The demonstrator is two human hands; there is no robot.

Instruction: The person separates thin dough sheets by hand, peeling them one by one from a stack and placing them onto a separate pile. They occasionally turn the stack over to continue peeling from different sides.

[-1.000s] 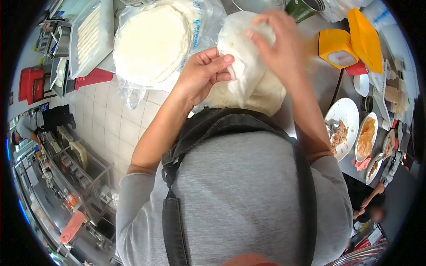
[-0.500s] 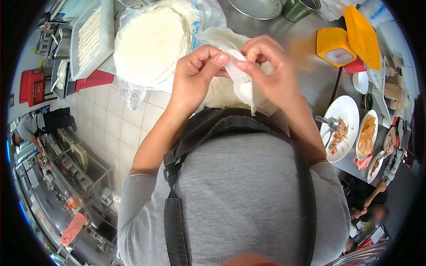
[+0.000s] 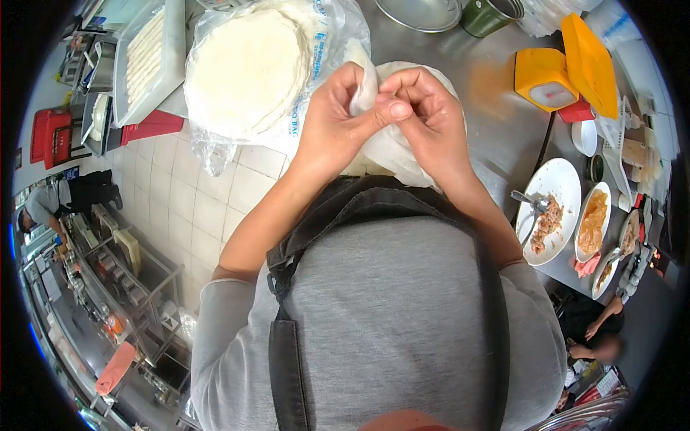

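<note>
Blue print runs along the plastic bag (image 3: 327, 43) around the round white stack at eleven o'clock, most of it too small and creased to make out. Near the left hand (image 3: 338, 118), the letters "BAG" can be made out running sideways on the bag's lower edge. The yellow box (image 3: 550, 79) at two o'clock carries a label too blurred to read.

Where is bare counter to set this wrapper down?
Bare steel counter lies between the hands' wrapper and the yellow scale. Crowded: bagged wrapper stack on the left, filling plates on the right.
</note>
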